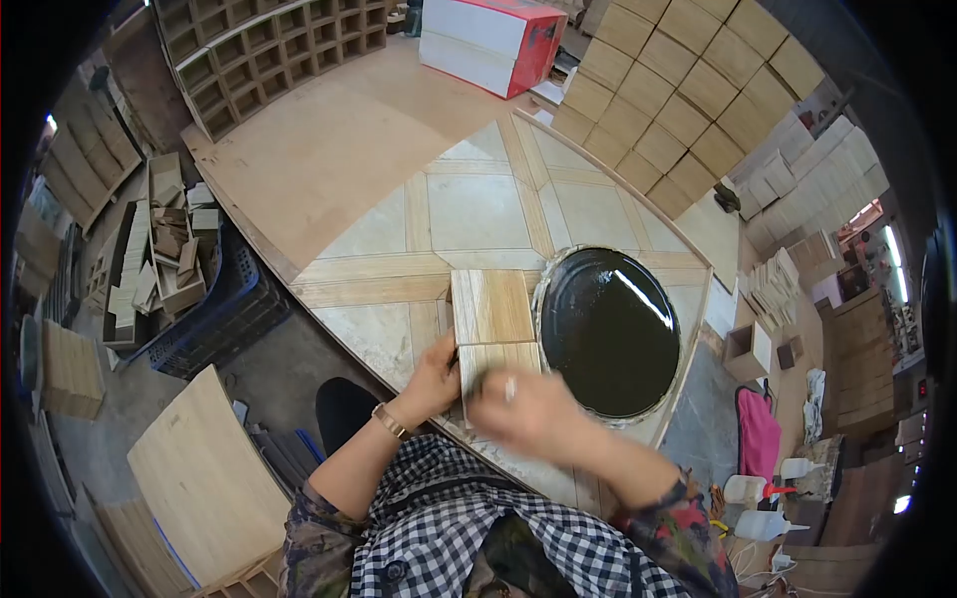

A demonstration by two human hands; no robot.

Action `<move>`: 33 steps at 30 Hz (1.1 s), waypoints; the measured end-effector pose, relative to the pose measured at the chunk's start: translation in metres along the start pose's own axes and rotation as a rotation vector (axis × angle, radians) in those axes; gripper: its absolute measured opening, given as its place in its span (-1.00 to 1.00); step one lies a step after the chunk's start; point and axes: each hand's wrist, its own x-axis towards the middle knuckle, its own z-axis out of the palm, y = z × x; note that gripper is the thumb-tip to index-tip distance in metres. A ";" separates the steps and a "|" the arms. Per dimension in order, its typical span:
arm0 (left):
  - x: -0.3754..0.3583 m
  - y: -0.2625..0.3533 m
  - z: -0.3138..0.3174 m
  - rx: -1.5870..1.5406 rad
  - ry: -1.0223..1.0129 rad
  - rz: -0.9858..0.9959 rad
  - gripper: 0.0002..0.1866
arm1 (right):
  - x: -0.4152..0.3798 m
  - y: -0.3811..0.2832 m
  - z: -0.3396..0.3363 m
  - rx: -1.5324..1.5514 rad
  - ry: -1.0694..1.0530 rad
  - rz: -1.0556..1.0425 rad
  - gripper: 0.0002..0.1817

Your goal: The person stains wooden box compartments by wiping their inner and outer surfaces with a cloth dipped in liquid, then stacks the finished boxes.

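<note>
Two pale wooden boxes [493, 309] stand end to end in front of me, their grained faces up and a seam between them. My left hand [434, 379], with a watch on its wrist, grips the nearer box along its left side. Over that box's top face is my right hand [523, 414], blurred by motion. Its fingers are curled down, and whatever they hold is hidden; a small whitish spot shows at the fingers. Close beside the boxes, on the right, sits a round tub [610, 334] of dark, shiny liquid.
The work surface is a patterned panel [478, 214] with a raised edge. Stacked wooden boxes [688, 90], a cubby rack [269, 60] and a red-white carton [488, 45] stand behind. A blue crate [219, 309] of scraps is left; glue bottles [763, 523] lie right.
</note>
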 end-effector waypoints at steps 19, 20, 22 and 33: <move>0.000 0.002 0.002 -0.012 0.013 -0.007 -0.46 | -0.002 -0.006 -0.007 0.058 0.094 0.029 -0.84; 0.000 0.005 0.002 -0.006 0.014 -0.004 -0.46 | -0.002 -0.003 -0.008 0.066 0.100 0.028 -0.84; 0.000 0.002 0.001 0.082 0.019 0.069 -0.48 | 0.020 0.027 0.000 -0.029 0.102 0.142 -0.87; -0.001 0.004 0.003 -0.464 0.098 -0.250 -0.54 | 0.044 0.003 0.022 -0.019 0.087 0.046 -0.87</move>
